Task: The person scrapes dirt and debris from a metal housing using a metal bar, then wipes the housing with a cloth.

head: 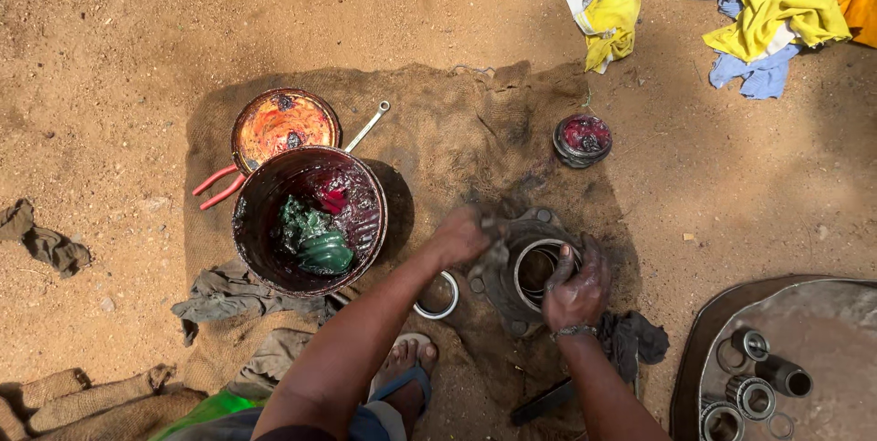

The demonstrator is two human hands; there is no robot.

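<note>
Near the right edge of the burlap mat (438, 131), both hands are working on a greasy wheel hub (523, 269). The left hand (461, 236) is closing around its upper-left rim, while the right hand (577, 288) is curling fingers over the bore, beside a grease bucket (309, 220)

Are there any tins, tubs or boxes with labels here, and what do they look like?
No labels, signs or screens show.
Big round dark bucket: on the sacking, left of the hands, green and red grease inside.
Round orange-smeared lid: behind the bucket.
Small round dark tin: right of the lid, red grease inside.
</note>
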